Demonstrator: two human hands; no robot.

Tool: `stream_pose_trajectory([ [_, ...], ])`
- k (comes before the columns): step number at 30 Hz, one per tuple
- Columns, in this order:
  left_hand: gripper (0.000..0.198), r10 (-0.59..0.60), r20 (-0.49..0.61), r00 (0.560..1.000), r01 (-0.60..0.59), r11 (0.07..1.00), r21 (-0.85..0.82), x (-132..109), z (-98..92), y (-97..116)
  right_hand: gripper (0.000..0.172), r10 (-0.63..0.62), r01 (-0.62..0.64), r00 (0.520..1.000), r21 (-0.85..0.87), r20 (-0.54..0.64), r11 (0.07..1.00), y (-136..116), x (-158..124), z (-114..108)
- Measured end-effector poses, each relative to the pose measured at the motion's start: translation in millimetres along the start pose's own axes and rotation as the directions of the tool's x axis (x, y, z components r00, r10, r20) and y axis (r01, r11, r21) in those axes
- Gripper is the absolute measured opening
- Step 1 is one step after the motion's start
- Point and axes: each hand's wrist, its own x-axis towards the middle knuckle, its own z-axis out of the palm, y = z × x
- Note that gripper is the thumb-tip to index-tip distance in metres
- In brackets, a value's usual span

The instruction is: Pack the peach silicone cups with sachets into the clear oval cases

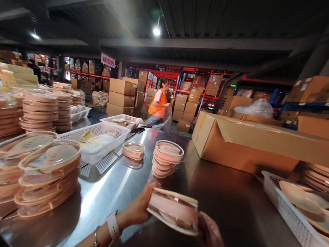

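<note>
A round, clear-sided container with pale pink contents and cream rims is tilted on its side above the metal table. Around its left end is my left hand, with a white watch band on the wrist. My right hand grips the right end, its fingers partly hidden and blurred. Just beyond my hands stands a short stack of similar containers, and a single low container sits to the left of that stack.
Tall container stacks fill the left side. White baskets stand behind them. An open cardboard box lies back right, above another white basket with round pieces. A person in an orange vest stands beyond the table.
</note>
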Motion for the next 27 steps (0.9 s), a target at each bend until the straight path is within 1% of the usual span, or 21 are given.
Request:
stream_pose_trajectory([
  [1, 0.059, 0.011, -0.047, 0.999, -0.007, 0.996, 0.09, 0, -1.5, -5, 0.057, -0.021, 0.022, 1.0, -0.056, 0.017, 0.998, -6, 2, -1],
  [3, 0.042, 0.029, -0.138, 0.99, -0.001, 0.979, 0.201, -3, 4.0, -12, 0.057, -0.121, 0.126, 0.992, -0.229, 0.037, 0.965, -11, -2, 7],
  [5, 0.043, 0.065, -0.182, 0.981, -0.003, 0.947, 0.322, -10, 19.0, -12, 0.052, -0.218, 0.223, 0.974, -0.392, 0.057, 0.892, -6, -15, 24],
  [6, 0.047, 0.088, -0.169, 0.982, -0.014, 0.918, 0.395, -13, 27.9, -10, 0.05, -0.235, 0.245, 0.969, -0.446, 0.079, 0.861, -1, -22, 32],
  [8, 0.055, 0.098, -0.101, 0.99, -0.034, 0.863, 0.503, -19, 42.9, -4, 0.047, -0.232, 0.27, 0.963, -0.493, 0.138, 0.827, 10, -33, 43],
  [9, 0.058, 0.078, -0.075, 0.994, -0.028, 0.858, 0.513, -20, 46.9, -1, 0.046, -0.229, 0.274, 0.961, -0.484, 0.153, 0.831, 14, -35, 43],
  [10, 0.059, 0.044, -0.065, 0.997, -0.006, 0.872, 0.489, -21, 48.1, 0, 0.044, -0.23, 0.267, 0.964, -0.453, 0.136, 0.851, 17, -34, 40],
  [11, 0.06, 0.01, -0.084, 0.996, 0.027, 0.901, 0.432, -19, 46.5, 1, 0.043, -0.235, 0.243, 0.969, -0.405, 0.07, 0.882, 17, -30, 34],
  [12, 0.058, -0.025, -0.124, 0.992, 0.066, 0.937, 0.344, -17, 42.6, 0, 0.044, -0.23, 0.202, 0.972, -0.34, -0.041, 0.918, 15, -23, 27],
  [13, 0.057, -0.063, -0.172, 0.983, 0.103, 0.967, 0.234, -14, 37.5, -2, 0.048, -0.199, 0.151, 0.964, -0.258, -0.174, 0.954, 13, -16, 19],
  [14, 0.057, -0.104, -0.218, 0.97, 0.132, 0.984, 0.116, -11, 31.9, -4, 0.054, -0.14, 0.097, 0.949, -0.16, -0.283, 0.982, 9, -8, 12],
  [15, 0.06, -0.146, -0.251, 0.957, 0.152, 0.988, 0.004, -7, 26.8, -7, 0.06, -0.067, 0.05, 0.938, -0.058, -0.341, 0.997, 7, -1, 7],
  [16, 0.063, -0.185, -0.267, 0.946, 0.166, 0.982, -0.093, -4, 22.7, -9, 0.063, 0.008, 0.005, 0.945, 0.04, -0.328, 0.999, 6, 4, 6],
  [17, 0.066, -0.22, -0.268, 0.938, 0.177, 0.969, -0.174, -1, 19.9, -10, 0.063, 0.079, -0.046, 0.962, 0.132, -0.262, 0.99, 6, 6, 6],
  [18, 0.066, -0.251, -0.251, 0.935, 0.191, 0.951, -0.241, 1, 18.4, -10, 0.061, 0.148, -0.113, 0.976, 0.207, -0.163, 0.972, 7, 7, 10],
  [19, 0.066, -0.277, -0.231, 0.933, 0.204, 0.934, -0.294, 3, 17.9, -8, 0.059, 0.207, -0.184, 0.976, 0.258, -0.067, 0.948, 9, 5, 14],
  [20, 0.064, -0.302, -0.218, 0.928, 0.221, 0.917, -0.332, 3, 17.9, -6, 0.057, 0.256, -0.246, 0.967, 0.289, 0.005, 0.925, 11, 2, 20],
  [21, 0.063, -0.329, -0.219, 0.919, 0.24, 0.904, -0.353, 4, 18.0, -3, 0.058, 0.286, -0.288, 0.957, 0.309, 0.05, 0.906, 13, -2, 25],
  [23, 0.063, -0.37, -0.258, 0.892, 0.272, 0.898, -0.347, 3, 17.3, 3, 0.065, 0.279, -0.298, 0.955, 0.353, 0.103, 0.887, 13, -10, 31],
  [25, 0.065, -0.388, -0.313, 0.867, 0.291, 0.904, -0.313, 3, 15.0, 8, 0.073, 0.216, -0.263, 0.964, 0.416, 0.157, 0.871, 8, -16, 32],
  [27, 0.067, -0.393, -0.328, 0.859, 0.303, 0.907, -0.293, 2, 12.5, 9, 0.076, 0.19, -0.27, 0.957, 0.439, 0.217, 0.857, 2, -19, 30],
])
